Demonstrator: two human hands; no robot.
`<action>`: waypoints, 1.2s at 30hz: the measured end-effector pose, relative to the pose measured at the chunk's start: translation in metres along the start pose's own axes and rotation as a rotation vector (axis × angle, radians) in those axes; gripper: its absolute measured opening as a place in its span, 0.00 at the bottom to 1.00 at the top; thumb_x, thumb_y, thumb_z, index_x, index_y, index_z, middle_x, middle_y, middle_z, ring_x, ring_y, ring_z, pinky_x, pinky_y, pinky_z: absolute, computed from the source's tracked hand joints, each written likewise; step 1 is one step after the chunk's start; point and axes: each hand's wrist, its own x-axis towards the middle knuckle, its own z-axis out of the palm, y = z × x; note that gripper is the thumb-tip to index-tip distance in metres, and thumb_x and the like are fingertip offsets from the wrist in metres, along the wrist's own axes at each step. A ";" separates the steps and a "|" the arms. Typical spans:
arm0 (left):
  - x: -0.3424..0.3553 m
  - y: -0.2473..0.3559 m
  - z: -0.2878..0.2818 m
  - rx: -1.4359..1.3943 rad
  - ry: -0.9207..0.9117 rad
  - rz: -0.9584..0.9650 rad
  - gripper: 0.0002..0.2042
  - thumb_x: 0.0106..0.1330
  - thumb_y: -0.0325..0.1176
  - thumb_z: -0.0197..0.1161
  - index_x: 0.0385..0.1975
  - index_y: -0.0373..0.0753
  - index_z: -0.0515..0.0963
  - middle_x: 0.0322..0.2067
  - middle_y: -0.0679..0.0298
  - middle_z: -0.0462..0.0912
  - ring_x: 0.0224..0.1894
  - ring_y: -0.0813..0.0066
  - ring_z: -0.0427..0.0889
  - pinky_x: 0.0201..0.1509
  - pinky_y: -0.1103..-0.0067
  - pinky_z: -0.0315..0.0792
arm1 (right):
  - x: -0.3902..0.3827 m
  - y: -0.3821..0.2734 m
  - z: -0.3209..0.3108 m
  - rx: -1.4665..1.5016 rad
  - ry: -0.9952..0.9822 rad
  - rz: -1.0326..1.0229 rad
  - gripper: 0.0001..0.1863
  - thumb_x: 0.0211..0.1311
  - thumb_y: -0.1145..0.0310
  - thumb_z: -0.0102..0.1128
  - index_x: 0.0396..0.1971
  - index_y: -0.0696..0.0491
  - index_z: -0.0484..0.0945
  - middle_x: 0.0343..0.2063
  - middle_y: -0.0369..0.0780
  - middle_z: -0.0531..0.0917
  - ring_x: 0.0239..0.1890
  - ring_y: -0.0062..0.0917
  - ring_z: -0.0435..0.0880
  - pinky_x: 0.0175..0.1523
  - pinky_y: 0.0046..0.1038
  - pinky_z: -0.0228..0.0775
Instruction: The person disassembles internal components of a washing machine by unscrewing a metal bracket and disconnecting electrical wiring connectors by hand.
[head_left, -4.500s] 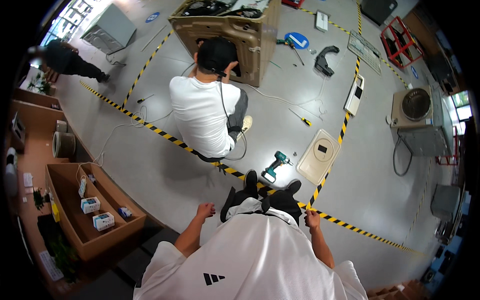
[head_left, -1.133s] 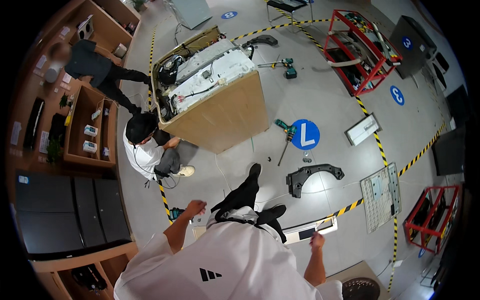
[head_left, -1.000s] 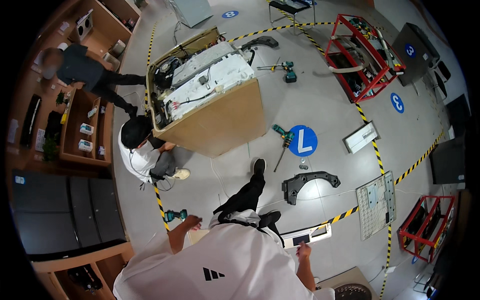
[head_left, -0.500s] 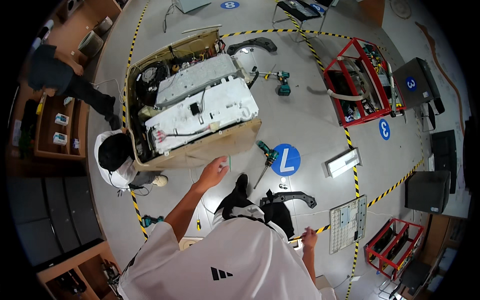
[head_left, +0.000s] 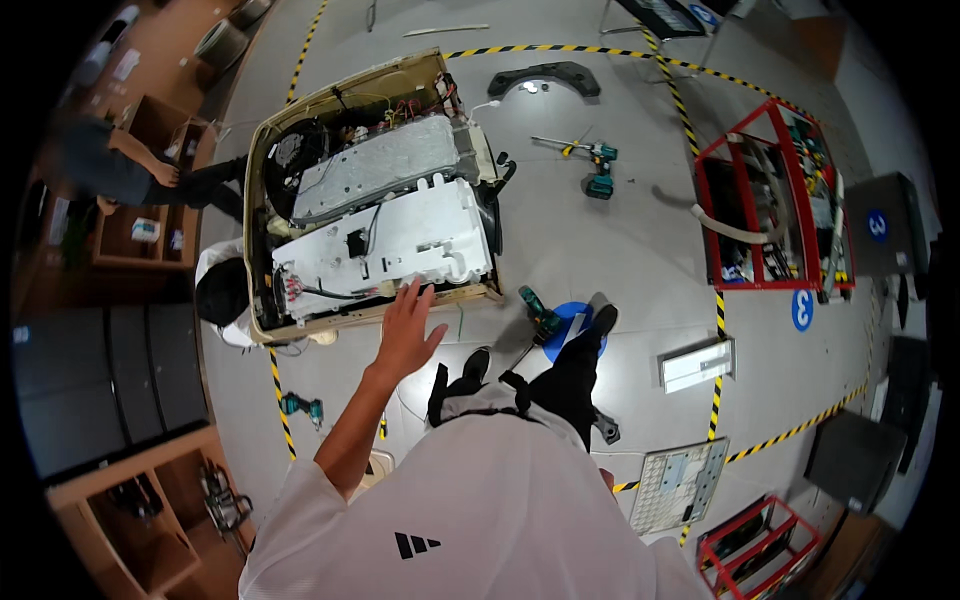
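I stand over an opened appliance (head_left: 375,205) with a beige casing, white inner parts and loose wiring showing on top. My left hand (head_left: 408,325) is raised with fingers spread, empty, at the near edge of that casing. My right hand is hidden behind my white-shirted body. A teal cordless drill (head_left: 541,315) lies on the floor by my feet, next to a blue round floor marker (head_left: 572,330).
A person in a white shirt (head_left: 222,292) crouches at the appliance's left side; another person (head_left: 130,175) bends at wooden shelves far left. Two more drills (head_left: 600,170) (head_left: 300,407), a red cart (head_left: 770,200), grey panels (head_left: 695,365) (head_left: 678,482), and yellow-black floor tape (head_left: 716,330) surround me.
I have walked toward the appliance, which now sits close below me. My left arm has come up and reached to its near edge. My right hand has dropped out of sight.
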 end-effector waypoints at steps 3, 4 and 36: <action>0.015 0.022 0.023 0.125 -0.095 -0.208 0.33 0.55 0.41 0.61 0.60 0.39 0.56 0.62 0.53 0.53 0.63 0.49 0.53 0.60 0.55 0.51 | 0.064 -0.043 -0.053 -0.003 -0.062 -0.064 0.14 0.61 0.59 0.50 0.25 0.54 0.76 0.10 0.35 0.71 0.08 0.17 0.66 0.11 0.21 0.54; 0.025 0.028 0.028 0.181 -0.092 -0.249 0.34 0.55 0.42 0.61 0.60 0.39 0.55 0.63 0.53 0.52 0.63 0.50 0.53 0.60 0.54 0.51 | 0.089 -0.060 -0.075 0.056 -0.070 -0.082 0.14 0.61 0.59 0.50 0.26 0.54 0.76 0.10 0.35 0.71 0.08 0.17 0.66 0.11 0.21 0.55; 0.328 0.085 0.057 0.149 0.092 -0.379 0.21 0.53 0.38 0.62 0.46 0.36 0.71 0.53 0.53 0.67 0.56 0.48 0.64 0.56 0.64 0.62 | 0.178 -0.461 -0.245 -0.132 0.003 -0.221 0.15 0.60 0.56 0.52 0.29 0.54 0.76 0.13 0.33 0.73 0.13 0.15 0.68 0.14 0.19 0.59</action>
